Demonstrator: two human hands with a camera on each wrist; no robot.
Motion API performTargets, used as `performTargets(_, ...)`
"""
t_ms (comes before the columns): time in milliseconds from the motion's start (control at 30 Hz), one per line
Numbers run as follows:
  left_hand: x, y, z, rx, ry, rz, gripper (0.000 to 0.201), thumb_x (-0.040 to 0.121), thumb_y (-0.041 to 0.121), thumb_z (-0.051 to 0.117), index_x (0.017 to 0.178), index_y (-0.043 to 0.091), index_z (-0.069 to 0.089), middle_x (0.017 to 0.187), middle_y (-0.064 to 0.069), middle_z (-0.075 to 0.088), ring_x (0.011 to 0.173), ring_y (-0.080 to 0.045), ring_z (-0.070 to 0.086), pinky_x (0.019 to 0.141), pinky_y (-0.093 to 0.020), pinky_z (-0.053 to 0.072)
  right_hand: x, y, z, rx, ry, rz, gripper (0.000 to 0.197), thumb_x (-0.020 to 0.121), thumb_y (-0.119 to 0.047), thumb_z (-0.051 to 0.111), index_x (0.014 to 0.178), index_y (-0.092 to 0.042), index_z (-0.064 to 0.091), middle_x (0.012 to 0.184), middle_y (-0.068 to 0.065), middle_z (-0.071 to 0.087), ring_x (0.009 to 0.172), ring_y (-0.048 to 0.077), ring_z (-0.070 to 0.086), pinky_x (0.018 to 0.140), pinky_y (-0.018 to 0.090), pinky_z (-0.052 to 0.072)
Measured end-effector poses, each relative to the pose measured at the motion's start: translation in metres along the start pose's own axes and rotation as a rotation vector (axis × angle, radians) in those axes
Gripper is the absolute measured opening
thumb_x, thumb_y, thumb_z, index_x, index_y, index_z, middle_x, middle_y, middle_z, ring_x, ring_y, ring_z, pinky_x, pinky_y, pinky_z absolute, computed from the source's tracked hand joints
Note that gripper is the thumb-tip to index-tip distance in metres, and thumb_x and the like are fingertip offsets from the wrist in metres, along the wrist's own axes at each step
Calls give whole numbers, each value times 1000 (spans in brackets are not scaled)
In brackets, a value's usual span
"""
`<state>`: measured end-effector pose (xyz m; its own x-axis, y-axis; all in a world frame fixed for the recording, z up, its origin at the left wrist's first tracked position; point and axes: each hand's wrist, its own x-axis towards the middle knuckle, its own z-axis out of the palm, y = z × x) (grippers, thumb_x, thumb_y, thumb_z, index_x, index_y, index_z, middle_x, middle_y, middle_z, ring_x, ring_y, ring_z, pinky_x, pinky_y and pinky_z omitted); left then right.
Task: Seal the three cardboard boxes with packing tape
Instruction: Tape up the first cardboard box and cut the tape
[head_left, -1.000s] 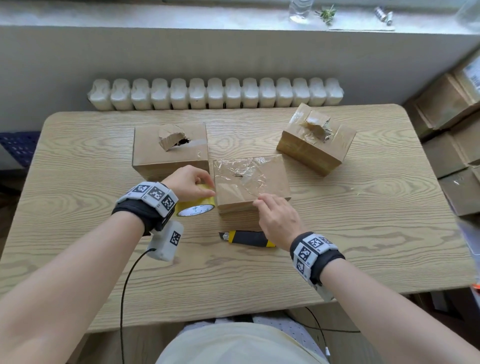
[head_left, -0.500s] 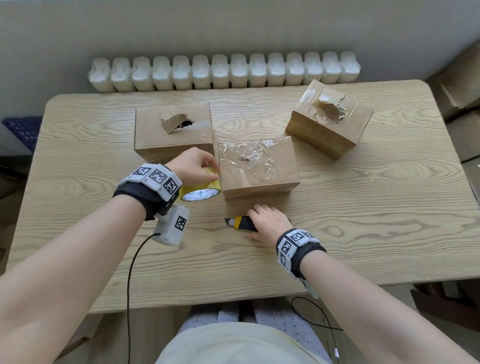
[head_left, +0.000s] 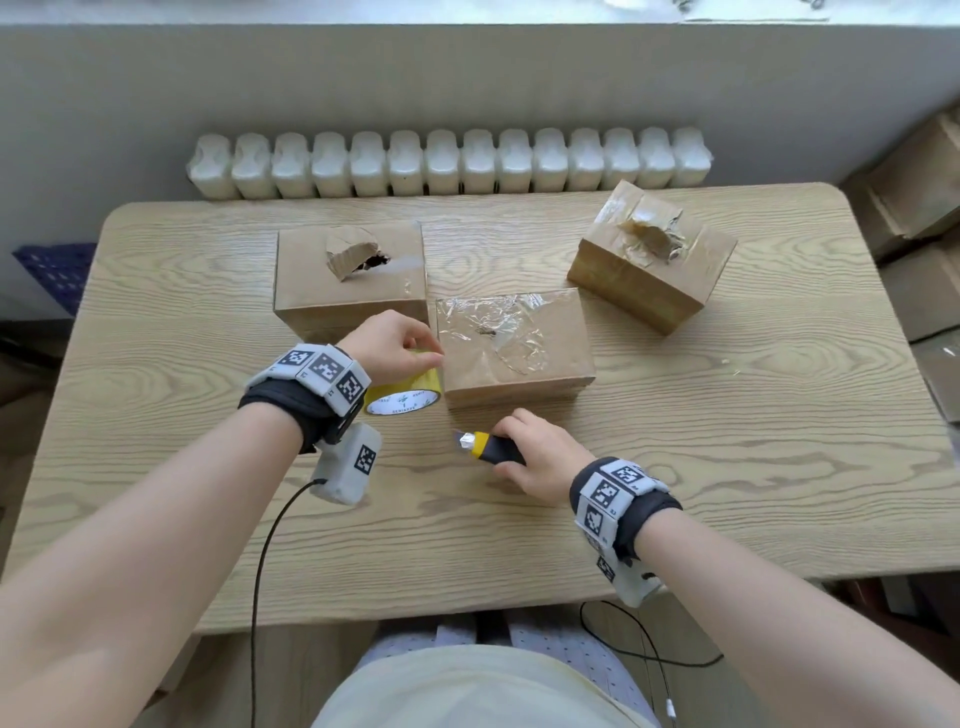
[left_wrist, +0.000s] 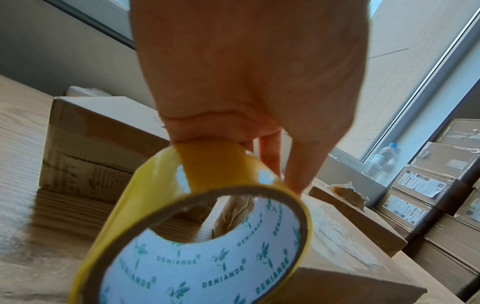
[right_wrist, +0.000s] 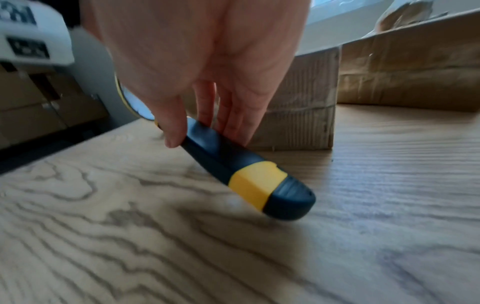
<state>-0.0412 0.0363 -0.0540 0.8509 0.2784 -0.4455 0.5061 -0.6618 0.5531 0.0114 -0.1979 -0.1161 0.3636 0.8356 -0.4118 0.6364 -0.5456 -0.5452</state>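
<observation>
Three cardboard boxes sit on the wooden table (head_left: 727, 467). The middle box (head_left: 514, 348) carries crinkled clear tape on top. The left box (head_left: 348, 280) has a torn hole in its lid, and the right box (head_left: 652, 260) has a ragged taped top. My left hand (head_left: 389, 348) grips a yellow tape roll (head_left: 405, 395) (left_wrist: 207, 236) against the middle box's left side. My right hand (head_left: 535, 452) pinches a black-and-yellow utility knife (head_left: 488, 447) (right_wrist: 246, 174) in front of that box, its rear end resting on the table.
A white radiator (head_left: 447, 166) runs along the wall behind the table. Stacked cardboard cartons (head_left: 924, 218) stand to the right of the table, and a water bottle (left_wrist: 379, 160) sits on the windowsill. Cables hang from both wrist cameras.
My right hand came down off the middle box's front edge onto the knife and has closed on it. The left hand has stayed on the tape roll.
</observation>
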Motion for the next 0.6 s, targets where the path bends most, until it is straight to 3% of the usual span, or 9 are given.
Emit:
performTargets(133,1,-1,2,26,70,-10,19,88,31,62,93,16,73,67,11,53,65,-5,47,67,-23,37,-4,-4,-21,258,106,83,30,84,-30,68,107,-13,63,101,1,62,94,17,57,87,29,46)
performTargets(233,2,-1,4,39,86,-9,20,88,30,62,94,15,74,67,11,55,63,-3,48,63,-23,36,3,-8,-33,550,75,173,22,86,-27,68,102,-11,68,94,1,69,88,16,64,87,34,53)
performTargets(333,3,0,5,40,100,-16,20,89,30,62,95,16,74,66,11,55,62,-2,47,63,-23,35,8,-20,-41,864,32,223,19,92,-14,60,104,-1,65,87,5,65,80,14,62,79,28,55)
performTargets(433,3,0,6,51,107,-29,19,89,31,62,94,17,73,65,9,53,61,-4,48,59,-23,35,13,-27,-46,937,39,258,27,94,-16,57,108,6,64,93,12,63,81,17,62,71,19,56)
performTargets(500,3,0,5,53,106,-32,19,88,32,62,94,19,73,75,4,60,71,-10,53,65,-23,38,16,-30,-47,963,32,283,30,94,-18,57,109,7,64,93,12,62,77,15,62,62,15,53)
performTargets(600,5,-3,6,40,94,-16,18,87,32,63,94,19,73,92,1,68,86,-13,59,77,-27,45,21,-32,-49,1000,21,320,34,95,-22,56,109,9,63,90,12,62,72,13,61,60,16,52)
